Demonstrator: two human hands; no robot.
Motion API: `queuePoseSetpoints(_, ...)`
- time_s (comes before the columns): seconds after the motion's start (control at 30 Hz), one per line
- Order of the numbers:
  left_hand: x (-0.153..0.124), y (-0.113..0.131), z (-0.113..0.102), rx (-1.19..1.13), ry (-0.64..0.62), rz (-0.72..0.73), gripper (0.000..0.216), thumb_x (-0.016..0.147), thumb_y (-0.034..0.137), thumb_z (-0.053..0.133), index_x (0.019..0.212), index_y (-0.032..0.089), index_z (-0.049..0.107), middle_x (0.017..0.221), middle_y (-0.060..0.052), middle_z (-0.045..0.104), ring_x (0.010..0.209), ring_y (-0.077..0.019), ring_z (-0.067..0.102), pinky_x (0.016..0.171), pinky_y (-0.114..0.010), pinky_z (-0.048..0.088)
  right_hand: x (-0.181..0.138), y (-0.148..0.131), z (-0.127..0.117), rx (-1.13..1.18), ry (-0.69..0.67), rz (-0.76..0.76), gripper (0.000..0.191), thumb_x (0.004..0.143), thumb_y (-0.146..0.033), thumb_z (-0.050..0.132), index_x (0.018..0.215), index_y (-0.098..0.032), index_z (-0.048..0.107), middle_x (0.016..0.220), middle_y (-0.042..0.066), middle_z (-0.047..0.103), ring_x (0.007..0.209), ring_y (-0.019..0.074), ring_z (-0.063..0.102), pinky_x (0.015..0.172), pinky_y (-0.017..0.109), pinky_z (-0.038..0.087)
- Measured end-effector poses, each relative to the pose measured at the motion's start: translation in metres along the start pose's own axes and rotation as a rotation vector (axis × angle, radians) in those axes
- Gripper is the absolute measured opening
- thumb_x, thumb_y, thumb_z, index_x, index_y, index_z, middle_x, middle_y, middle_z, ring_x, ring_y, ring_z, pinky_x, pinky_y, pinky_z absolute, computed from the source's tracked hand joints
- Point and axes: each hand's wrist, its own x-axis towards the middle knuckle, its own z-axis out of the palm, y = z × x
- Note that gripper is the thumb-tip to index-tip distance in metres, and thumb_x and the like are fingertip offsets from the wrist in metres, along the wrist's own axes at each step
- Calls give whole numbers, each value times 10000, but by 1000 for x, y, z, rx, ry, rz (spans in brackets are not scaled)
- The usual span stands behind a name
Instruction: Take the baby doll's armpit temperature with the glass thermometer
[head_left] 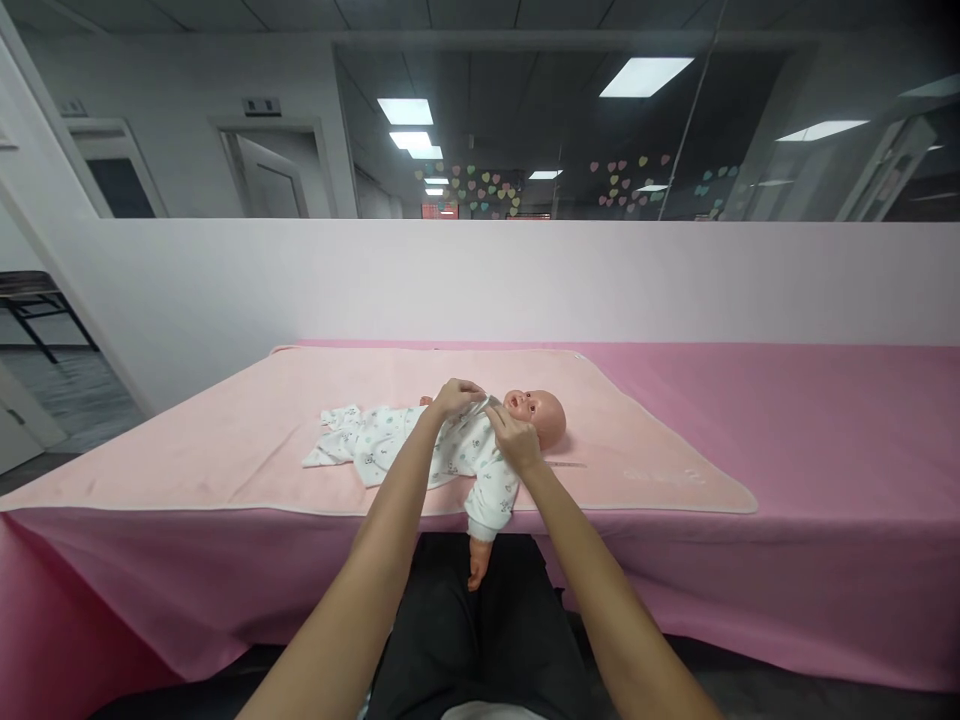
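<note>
A baby doll (546, 416) lies on its back on a light pink pad, head to the right and legs to the left. It wears a white printed baby top (469, 450) and matching trousers (375, 440). At the doll's chest my left hand (456, 398) pinches the front of the top. Close beside the doll's chin, my right hand (516, 440) grips the same top near its collar. A bit of the cloth is raised between my fingertips. One doll arm hangs over the table's front edge; its other hand shows only in part behind my left wrist.
The light pink pad (255, 420) lies over a table with a darker pink cloth (825, 430). Behind it stands a white low wall (525, 280) with a large window above. A dark stool (34, 290) is at the far left. My legs are against the table's front.
</note>
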Motion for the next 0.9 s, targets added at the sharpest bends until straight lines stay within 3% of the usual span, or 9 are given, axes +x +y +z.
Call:
queuePoseSetpoints(0.1,-3,0,5,-25,-41,-24,327,613,378,644,814,130,716,542,-15,594,465,-92,433,499,-238,370,4,3,4,-40,48,-24,423,878,-81,245,1164,-210,529,1028,104,605,791,165,566,619,232,374)
queuePoseSetpoints(0.3,-10,12,9,-46,-123,-44,306,606,245,625,863,103,712,483,19,546,426,-45,330,440,-197,301,10,-5,19,-106,181,-6,328,838,-12,303,969,-175,556,853,75,599,661,124,519,559,209,345)
queuePoseSetpoints(0.5,-18,18,6,-43,-142,-72,247,592,192,640,808,105,721,552,3,598,513,-61,419,492,-184,352,10,-7,31,-153,295,2,276,837,-5,309,888,-149,539,782,64,562,643,130,508,570,224,350)
queuePoseSetpoints(0.9,-13,9,1,-30,-182,-142,252,601,263,626,772,95,704,508,20,495,474,-51,364,423,-174,264,20,6,23,-162,222,-143,303,833,-14,293,907,-141,558,723,62,554,655,146,469,647,249,346)
